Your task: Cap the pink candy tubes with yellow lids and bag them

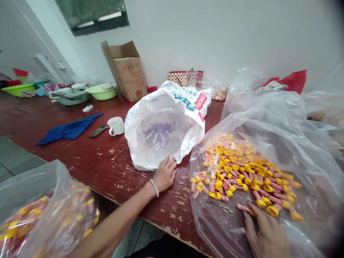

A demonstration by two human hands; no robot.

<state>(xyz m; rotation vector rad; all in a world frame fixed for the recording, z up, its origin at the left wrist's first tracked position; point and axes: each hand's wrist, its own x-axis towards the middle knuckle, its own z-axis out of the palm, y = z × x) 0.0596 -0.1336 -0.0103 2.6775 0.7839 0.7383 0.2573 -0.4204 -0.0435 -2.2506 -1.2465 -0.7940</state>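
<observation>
My left hand [164, 174], with a pale bracelet on its wrist, rests at the lower lip of a white woven bag [135, 157]. Its fingers are stretched out and hold nothing that I can see. The bag lies with its mouth towards me, and several clear tubes [160, 138] show inside. On the right, my right hand [266, 233] pinches a small pink-patterned tube with a yellow cap [243, 208]. A heap of similar yellow-capped tubes [236, 168] lies beyond it on a clear plastic bag [206, 222].
A second clear bag of capped tubes [24, 218] stands at lower left, beside the worn red table [107, 168]. Left of the white bag are a white mug [116, 126], a phone [98, 131] and a blue cloth [71, 128]. A cardboard box [130, 77] and basins [103, 92] stand behind.
</observation>
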